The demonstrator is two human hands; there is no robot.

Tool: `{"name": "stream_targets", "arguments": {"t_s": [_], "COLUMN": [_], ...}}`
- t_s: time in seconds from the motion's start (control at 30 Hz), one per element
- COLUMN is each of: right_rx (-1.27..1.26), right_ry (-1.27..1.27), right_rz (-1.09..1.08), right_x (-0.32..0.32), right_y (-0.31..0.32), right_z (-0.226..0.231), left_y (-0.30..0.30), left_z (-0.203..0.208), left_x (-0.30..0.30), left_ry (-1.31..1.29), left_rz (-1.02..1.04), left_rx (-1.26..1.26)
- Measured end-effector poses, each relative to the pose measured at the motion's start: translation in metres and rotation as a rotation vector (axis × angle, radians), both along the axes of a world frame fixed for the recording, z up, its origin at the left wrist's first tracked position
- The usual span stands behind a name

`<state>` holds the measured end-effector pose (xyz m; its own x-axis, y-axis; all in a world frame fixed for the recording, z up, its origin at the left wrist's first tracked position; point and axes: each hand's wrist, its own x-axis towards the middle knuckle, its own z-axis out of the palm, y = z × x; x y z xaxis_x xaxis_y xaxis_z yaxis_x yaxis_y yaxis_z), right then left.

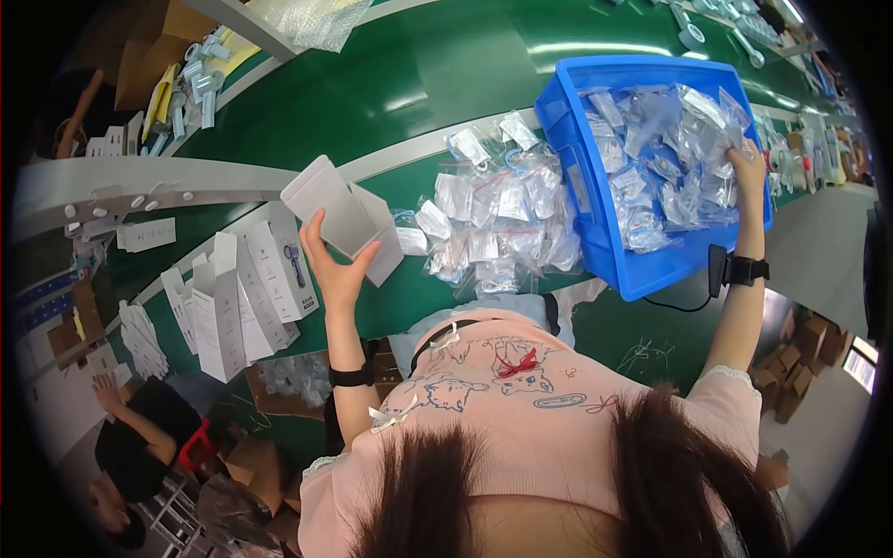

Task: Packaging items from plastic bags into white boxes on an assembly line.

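The left grip [337,270] holds a white box [321,197] between thumb and fingers, most of it beyond the fingertips. The right grip [747,169] is at clear bags [665,153] by the blue bin's [569,172] right wall; whether it pinches one, I cannot tell.

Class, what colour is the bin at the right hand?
The bin is blue, clearest in the head view.

Fine print on the white boxes [246,296] and the slips [511,200] in the clear bags [560,244] is too small to read.
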<state>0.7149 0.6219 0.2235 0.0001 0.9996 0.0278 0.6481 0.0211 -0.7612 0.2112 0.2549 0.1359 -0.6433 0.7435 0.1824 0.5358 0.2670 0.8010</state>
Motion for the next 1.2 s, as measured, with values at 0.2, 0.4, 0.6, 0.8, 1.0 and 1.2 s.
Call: {"name": "stream_targets", "arguments": {"t_s": [0.2,0.4,0.6,0.8,1.0,1.2], "right_rx": [0.222,0.207,0.320,0.411,0.252,-0.021], "right_ry": [0.155,0.298,-0.106,-0.621,-0.883,-0.951], "right_rz": [0.040,0.282,0.293,0.280,0.328,0.519], "right_x": [-0.079,-0.198,-0.263,-0.256,-0.252,-0.257], "right_y": [-0.073,-0.143,-0.194,-0.181,-0.163,-0.148], "right_z": [0.075,0.057,-0.056,-0.114,-0.149,-0.132], "left_y": [0.003,-0.004,-0.004,-0.010,-0.007,-0.011], "left_z": [0.001,0.002,0.001,-0.006,-0.004,-0.003], "left_x": [-0.003,0.001,0.005,0.004,0.005,0.007], "left_ry": [-0.046,-0.018,0.003,0.051,0.019,0.077], "left_rz": [-0.074,-0.080,-0.121,-0.115,-0.132,-0.114], "left_rx": [0.064,0.073,0.102,0.137,0.143,0.163]}}
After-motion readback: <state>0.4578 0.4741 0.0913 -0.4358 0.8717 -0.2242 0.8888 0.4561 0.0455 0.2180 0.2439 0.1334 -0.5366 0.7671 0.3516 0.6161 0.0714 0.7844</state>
